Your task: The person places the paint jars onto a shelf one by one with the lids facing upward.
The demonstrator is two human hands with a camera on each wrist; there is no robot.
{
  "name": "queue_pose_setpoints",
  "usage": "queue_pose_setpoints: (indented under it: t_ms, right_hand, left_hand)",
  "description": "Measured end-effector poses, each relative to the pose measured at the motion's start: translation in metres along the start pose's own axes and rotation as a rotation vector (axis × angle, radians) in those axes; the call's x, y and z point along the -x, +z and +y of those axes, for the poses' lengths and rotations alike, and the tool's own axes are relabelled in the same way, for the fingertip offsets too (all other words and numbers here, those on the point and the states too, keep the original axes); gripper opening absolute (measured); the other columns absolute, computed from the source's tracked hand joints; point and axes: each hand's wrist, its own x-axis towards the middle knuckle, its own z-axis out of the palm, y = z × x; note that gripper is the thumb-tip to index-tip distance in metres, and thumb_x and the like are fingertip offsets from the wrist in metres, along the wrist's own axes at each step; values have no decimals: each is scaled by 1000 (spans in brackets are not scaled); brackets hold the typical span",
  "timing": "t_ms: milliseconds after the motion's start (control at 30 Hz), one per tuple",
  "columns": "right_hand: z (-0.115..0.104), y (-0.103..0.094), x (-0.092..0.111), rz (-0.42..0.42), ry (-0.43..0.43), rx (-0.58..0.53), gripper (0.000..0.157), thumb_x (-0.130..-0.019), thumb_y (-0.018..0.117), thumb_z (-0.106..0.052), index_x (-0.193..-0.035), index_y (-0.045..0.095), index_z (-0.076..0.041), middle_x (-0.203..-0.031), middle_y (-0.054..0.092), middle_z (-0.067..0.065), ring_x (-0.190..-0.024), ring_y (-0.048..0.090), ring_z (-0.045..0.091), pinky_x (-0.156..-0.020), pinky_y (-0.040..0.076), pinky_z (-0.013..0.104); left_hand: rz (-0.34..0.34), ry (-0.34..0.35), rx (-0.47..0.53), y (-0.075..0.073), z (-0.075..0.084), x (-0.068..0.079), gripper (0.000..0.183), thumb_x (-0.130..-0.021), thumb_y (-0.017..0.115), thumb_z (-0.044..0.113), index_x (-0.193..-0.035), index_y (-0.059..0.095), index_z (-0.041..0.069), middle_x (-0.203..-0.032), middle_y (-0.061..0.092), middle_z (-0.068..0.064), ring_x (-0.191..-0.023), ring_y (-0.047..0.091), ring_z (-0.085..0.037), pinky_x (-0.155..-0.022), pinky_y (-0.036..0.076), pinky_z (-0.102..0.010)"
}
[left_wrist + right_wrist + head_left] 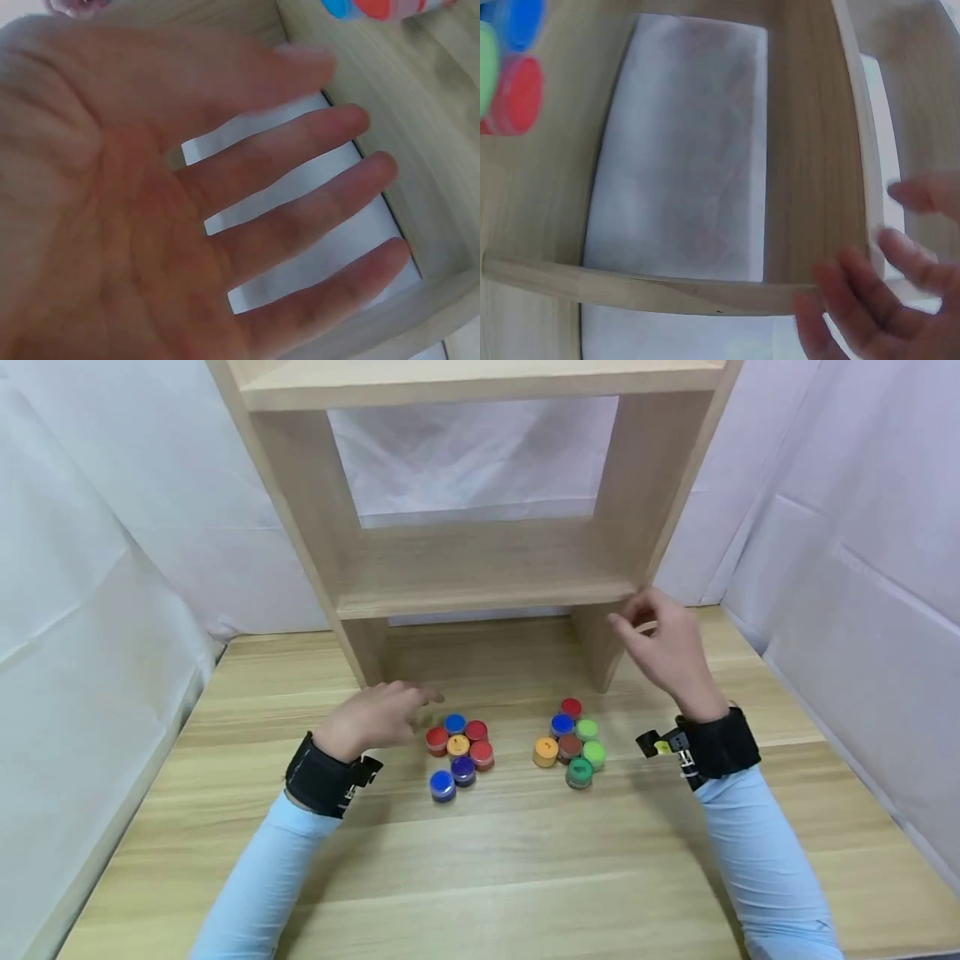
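Note:
My left hand [378, 717], empty with fingers extended, hovers left of a cluster of small lidded jars. That cluster has red [437, 740], blue [442, 785], purple-blue [463, 769] and orange [458, 745] lids. A second cluster lies to the right, with green [579, 772], light green [593, 753], brown [569, 747], orange [545, 751], blue and red lids. My right hand [663, 643] is raised beside the wooden shelf's [487, 602] right upright, fingers loosely bent and holding nothing. In the right wrist view its fingertips [832, 274] are by the shelf's edge; contact I cannot tell.
The shelf unit stands at the back of the wood-grain table [480, 877], with open compartments and a board [480, 564] above the table. White cloth [97, 568] hangs on both sides and behind. Both jar clusters sit in front of the lowest compartment.

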Motion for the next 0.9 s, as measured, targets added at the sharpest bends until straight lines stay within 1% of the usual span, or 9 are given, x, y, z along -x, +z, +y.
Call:
queue_pose_setpoints:
  t_ms: [67,100,167,267,367,467,600,733,900]
  right_hand:
    - [4,-6,-3,28,115,3,31,-87,64,-33,-90,56,-3,-83,56,5,-75,52,16,-62,42,27]
    - [6,-8,-5,22,163,16,35,-86,64,-37,-89,54,-4,-81,55,6,-73,51,18,-60,40,28]
    - [8,-12,-8,-46,251,36,44,-84,64,-46,-91,51,-4,-80,52,8,-70,48,21,-56,36,31]
    - [10,-15,-12,-188,347,57,55,-81,64,-54,-98,49,-3,-85,51,12,-71,47,26,-54,36,35]
    - [15,-16,-17,-282,405,27,64,-82,64,-54,-111,46,0,-96,52,17,-79,52,29,-57,42,35]
    - [20,-14,-23,-299,410,-16,68,-84,64,-47,-125,42,2,-106,53,20,-89,55,32,-61,47,34]
    - [25,-8,-26,-270,344,-77,65,-91,60,-32,-141,32,0,-119,52,22,-98,54,33,-65,49,38]
    - [27,-3,-24,-222,287,-56,61,-93,54,-21,-144,28,0,-127,49,24,-105,52,36,-71,47,46]
    - [28,1,-22,-181,306,-27,58,-92,55,-22,-141,32,-1,-120,53,23,-103,53,35,-69,46,45]
  left_hand:
    - [-26,-9,0,2,0,-3,60,-76,58,-4,-134,56,13,-128,57,-6,-84,54,-17,-71,45,-35]
    - [-39,-21,-4,3,0,-5,60,-75,60,-3,-133,57,12,-126,58,-6,-87,55,-18,-75,45,-36]
    - [-63,-49,-19,5,0,-6,56,-75,64,0,-129,60,12,-123,60,-6,-92,55,-19,-78,46,-37]
    - [-90,-80,-44,10,0,-7,46,-77,72,14,-122,65,14,-117,63,-3,-97,56,-19,-80,46,-37]
    - [-91,-74,-51,14,2,-10,43,-76,77,28,-117,68,16,-110,64,0,-91,55,-17,-77,46,-34]
    - [-80,-55,-58,16,6,-14,41,-74,78,38,-110,70,18,-98,65,5,-81,53,-14,-70,44,-30]
    - [-67,-25,-62,19,11,-19,34,-75,77,37,-103,71,19,-89,64,7,-75,53,-11,-67,43,-28]
    - [-44,-12,-76,23,13,-24,29,-75,77,35,-98,70,19,-86,63,7,-74,53,-11,-67,43,-28]
    - [-29,-38,-96,23,13,-25,25,-74,78,34,-93,68,20,-78,59,9,-71,52,-13,-62,42,-27]
